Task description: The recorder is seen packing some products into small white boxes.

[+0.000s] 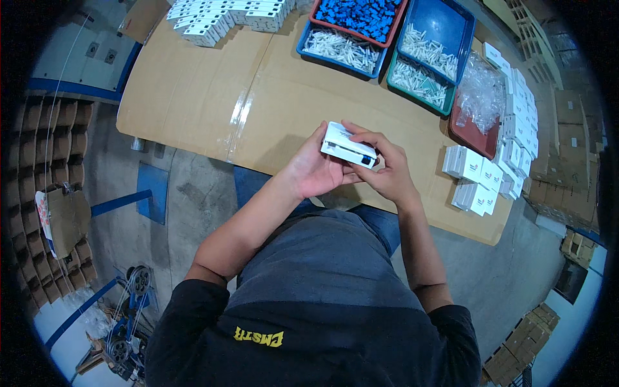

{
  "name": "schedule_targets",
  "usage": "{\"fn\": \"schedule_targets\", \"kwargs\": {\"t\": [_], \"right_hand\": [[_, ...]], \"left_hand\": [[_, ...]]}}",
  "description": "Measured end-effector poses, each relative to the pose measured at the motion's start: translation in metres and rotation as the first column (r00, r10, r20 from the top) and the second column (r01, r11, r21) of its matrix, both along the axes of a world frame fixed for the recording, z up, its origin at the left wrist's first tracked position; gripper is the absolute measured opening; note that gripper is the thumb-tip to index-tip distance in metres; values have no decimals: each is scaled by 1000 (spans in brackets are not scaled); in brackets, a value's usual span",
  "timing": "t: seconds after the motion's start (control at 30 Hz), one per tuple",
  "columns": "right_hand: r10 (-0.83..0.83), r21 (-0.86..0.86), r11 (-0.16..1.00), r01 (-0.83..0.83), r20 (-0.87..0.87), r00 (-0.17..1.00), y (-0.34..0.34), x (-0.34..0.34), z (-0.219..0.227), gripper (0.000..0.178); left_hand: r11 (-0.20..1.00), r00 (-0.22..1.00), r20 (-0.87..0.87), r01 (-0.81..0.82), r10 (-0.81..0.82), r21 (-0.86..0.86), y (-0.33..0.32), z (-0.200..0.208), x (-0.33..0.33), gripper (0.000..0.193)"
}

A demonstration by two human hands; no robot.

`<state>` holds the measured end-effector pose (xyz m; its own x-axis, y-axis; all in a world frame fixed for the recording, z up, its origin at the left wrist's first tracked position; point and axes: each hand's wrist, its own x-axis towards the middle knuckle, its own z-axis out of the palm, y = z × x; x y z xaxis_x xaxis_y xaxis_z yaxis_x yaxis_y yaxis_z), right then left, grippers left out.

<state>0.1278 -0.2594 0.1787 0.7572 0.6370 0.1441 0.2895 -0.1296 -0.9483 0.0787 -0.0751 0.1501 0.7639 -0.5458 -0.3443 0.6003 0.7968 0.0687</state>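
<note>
A small white box is between my two hands, above the cardboard-covered table near its front edge. Along the box's near side runs a dark gap, with a small blue and black piece showing at its right end. My left hand cradles the box from the left, palm turned up and thumb along its left end. The fingers of my right hand curl over the box's top and right end. What lies deeper inside the box is hidden.
At the back, a red tray of blue pieces rests over a blue tray of white pieces. Another blue tray overlaps a green tray. A reddish tray holds clear plastic. White boxes stand right and far left.
</note>
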Motion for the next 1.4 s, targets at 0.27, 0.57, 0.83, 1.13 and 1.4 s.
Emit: {"fn": "schedule_targets", "kwargs": {"t": [0.27,0.57,0.83,1.13,1.4], "right_hand": [[-280,108,951,289,-90,956,11,-21,-23,37],[-567,67,822,566,199,800,31,-25,-24,46],[-280,-4,958,286,190,941,11,-23,-15,58],[-210,225,942,250,-186,960,-3,-14,-12,61],[-94,293,946,139,-162,982,-11,-16,18,42]], "left_hand": [[553,930,290,-368,227,747,-13,-16,-9,58],[190,797,603,-591,-12,784,-30,-9,-19,72],[253,738,668,-668,99,700,-13,-16,-5,46],[338,668,729,-658,-148,672,3,15,-25,44],[416,496,821,-708,-284,571,12,34,-22,38]]}}
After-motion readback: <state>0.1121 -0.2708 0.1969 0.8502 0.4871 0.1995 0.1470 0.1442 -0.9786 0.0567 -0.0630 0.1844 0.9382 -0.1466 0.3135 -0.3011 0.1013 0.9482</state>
